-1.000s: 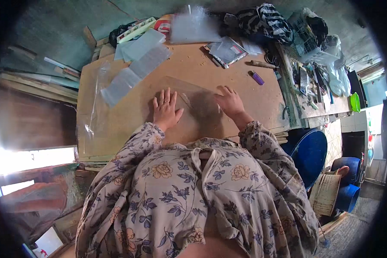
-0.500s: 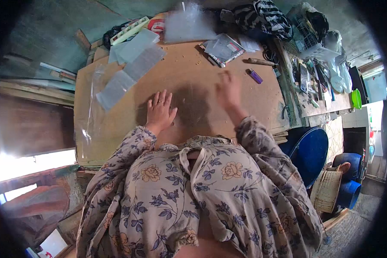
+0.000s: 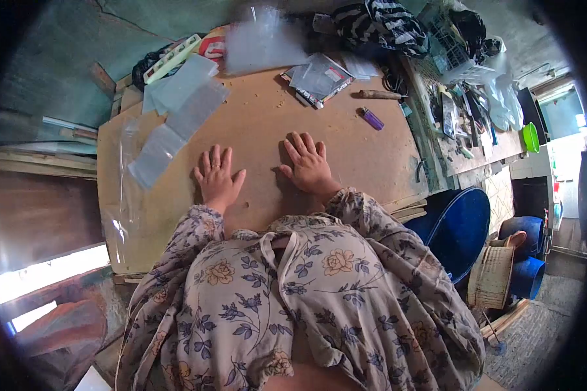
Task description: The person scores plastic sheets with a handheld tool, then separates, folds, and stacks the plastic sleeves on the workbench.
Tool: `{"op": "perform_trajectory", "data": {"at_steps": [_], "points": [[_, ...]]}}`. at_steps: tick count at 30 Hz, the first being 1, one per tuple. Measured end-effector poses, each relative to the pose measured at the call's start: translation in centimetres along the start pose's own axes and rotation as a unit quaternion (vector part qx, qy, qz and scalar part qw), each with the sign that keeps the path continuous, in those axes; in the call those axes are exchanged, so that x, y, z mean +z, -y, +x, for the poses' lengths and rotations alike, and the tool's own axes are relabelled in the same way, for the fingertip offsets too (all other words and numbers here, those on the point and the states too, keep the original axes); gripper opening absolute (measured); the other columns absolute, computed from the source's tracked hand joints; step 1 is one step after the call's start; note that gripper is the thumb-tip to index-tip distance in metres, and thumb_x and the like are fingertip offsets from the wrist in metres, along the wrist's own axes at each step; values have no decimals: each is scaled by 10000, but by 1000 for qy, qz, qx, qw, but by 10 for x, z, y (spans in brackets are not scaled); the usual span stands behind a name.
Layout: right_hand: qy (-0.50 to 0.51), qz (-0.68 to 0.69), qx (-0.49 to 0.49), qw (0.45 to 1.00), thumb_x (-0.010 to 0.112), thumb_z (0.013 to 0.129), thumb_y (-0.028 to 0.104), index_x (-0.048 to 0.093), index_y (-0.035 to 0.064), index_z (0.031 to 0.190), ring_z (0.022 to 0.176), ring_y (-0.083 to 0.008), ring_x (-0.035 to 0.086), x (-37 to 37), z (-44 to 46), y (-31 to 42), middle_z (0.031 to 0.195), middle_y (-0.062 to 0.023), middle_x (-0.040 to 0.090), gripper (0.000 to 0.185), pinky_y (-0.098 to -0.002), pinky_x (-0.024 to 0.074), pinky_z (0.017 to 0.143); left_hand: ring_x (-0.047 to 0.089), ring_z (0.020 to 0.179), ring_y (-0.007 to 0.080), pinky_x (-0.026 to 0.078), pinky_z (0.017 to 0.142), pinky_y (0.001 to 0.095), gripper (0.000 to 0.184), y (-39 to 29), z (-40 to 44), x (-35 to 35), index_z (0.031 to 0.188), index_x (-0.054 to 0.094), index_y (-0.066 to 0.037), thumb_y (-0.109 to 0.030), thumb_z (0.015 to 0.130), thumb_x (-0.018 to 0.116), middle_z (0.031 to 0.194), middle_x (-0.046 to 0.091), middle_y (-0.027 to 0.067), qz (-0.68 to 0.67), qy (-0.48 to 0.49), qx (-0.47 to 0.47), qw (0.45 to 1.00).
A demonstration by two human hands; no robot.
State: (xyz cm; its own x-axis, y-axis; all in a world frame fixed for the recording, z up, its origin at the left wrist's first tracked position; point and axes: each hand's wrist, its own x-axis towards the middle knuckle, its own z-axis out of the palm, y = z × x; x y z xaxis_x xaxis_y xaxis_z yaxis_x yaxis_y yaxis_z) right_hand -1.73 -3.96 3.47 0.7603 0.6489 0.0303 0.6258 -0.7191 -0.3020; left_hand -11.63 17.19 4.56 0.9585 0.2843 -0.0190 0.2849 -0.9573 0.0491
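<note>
My left hand [image 3: 219, 181] lies flat on the brown tabletop [image 3: 254, 133], fingers spread, with a ring on one finger. To its left are clear plastic sheets [image 3: 156, 156] reaching up the table. My right hand [image 3: 308, 166] also rests palm down on the board, its fingers apart and nothing in it. Beyond it sit clear plastic bags [image 3: 319, 77] on a printed packet. A purple lighter [image 3: 372, 119] lies to the upper right, below a wooden-handled tool [image 3: 379, 95].
A pale power strip [image 3: 173, 58] is at the back left. Striped black-and-white cloth [image 3: 381, 29] is heaped at the back. On the right, a side bench holds a crate [image 3: 463, 68] and tools. Blue barrels [image 3: 460, 221] stand beside the table.
My right hand has come down from a blurred, raised position and now lies flat, closer to my left hand. My left hand stays flat on the table. The view has shifted slightly.
</note>
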Motion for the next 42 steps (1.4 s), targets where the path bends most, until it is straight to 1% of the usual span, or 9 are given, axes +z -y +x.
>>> {"op": "perform_trajectory", "data": {"at_steps": [8, 15, 19, 24, 32, 34, 38, 40, 42], "points": [[-7, 9, 15, 1000, 513, 788, 392, 352, 107, 1289, 1279, -304, 205, -5, -9, -11, 1376, -104, 257, 599, -518, 161, 1006, 148, 1296, 336, 128, 981, 581, 632, 19, 2, -6, 1330, 306, -166, -440, 791, 491, 1416, 196, 93, -3, 12, 20, 1000], [-87, 103, 146, 980, 590, 736, 220, 454, 77, 1180, 1154, -310, 387, -32, 76, -71, 1252, -132, 416, 486, -445, 349, 912, 153, 1293, 332, 129, 982, 570, 644, 19, -2, -11, 1327, 309, -151, -425, 782, 517, 1408, 207, 107, -6, 5, 20, 1000], [-95, 112, 117, 982, 577, 748, 228, 442, 76, 1198, 1140, -292, 410, -38, 136, -86, 1233, -117, 440, 494, -452, 359, 904, 170, 1281, 352, 127, 985, 554, 633, 16, -3, -19, 1324, 298, -135, -393, 788, 515, 1399, 210, 125, -3, -2, 29, 1000], [-17, -66, 89, 994, 538, 780, 267, 417, 89, 1232, 1148, -239, 415, -14, 157, -78, 1223, -83, 458, 500, -432, 337, 931, 162, 1283, 331, 139, 989, 539, 634, 13, -4, -23, 1309, 328, -150, -406, 769, 538, 1389, 225, 106, -4, -3, 24, 1000], [-77, -26, -12, 997, 577, 737, 257, 588, 81, 817, 849, -261, 570, -18, 147, -81, 830, -92, 604, 193, -408, 413, 772, 192, 1267, 333, 148, 980, 531, 642, 17, -11, -26, 1306, 332, -134, -371, 754, 560, 1379, 238, 115, -18, -12, 23, 999], [-283, 106, 53, 952, 562, 753, 192, 612, 83, 746, 809, -258, 584, -3, 168, -110, 779, -115, 599, 120, -384, 446, 710, 192, 1268, 329, 150, 979, 531, 639, 16, -11, -26, 1305, 336, -137, -372, 754, 560, 1380, 238, 111, -15, -11, 20, 1000], [-268, 325, 262, 868, 517, 787, 71, 589, 67, 896, 807, -243, 590, -28, 180, -121, 801, -101, 595, 131, -359, 473, 683, 188, 1273, 327, 147, 982, 534, 638, 19, -12, -25, 1311, 326, -146, -381, 763, 552, 1388, 227, 107, -11, -2, 18, 1000], [-194, 726, 241, 614, 493, 820, -8, 498, 35, 1023, 758, -184, 579, -90, 153, -73, 840, -58, 572, 208, -320, 486, 682, 183, 1276, 327, 146, 983, 536, 635, 20, -11, -23, 1314, 322, -149, -387, 769, 544, 1393, 219, 106, -10, -1, 20, 1000], [-155, 747, 211, 611, 499, 810, -34, 424, 34, 1106, 733, -214, 598, -101, 137, -65, 914, -81, 567, 313, -328, 516, 676, 172, 1282, 332, 143, 985, 539, 625, 21, -10, -19, 1319, 316, -149, -399, 785, 524, 1404, 199, 107, -9, -1, 22, 1000]]}}
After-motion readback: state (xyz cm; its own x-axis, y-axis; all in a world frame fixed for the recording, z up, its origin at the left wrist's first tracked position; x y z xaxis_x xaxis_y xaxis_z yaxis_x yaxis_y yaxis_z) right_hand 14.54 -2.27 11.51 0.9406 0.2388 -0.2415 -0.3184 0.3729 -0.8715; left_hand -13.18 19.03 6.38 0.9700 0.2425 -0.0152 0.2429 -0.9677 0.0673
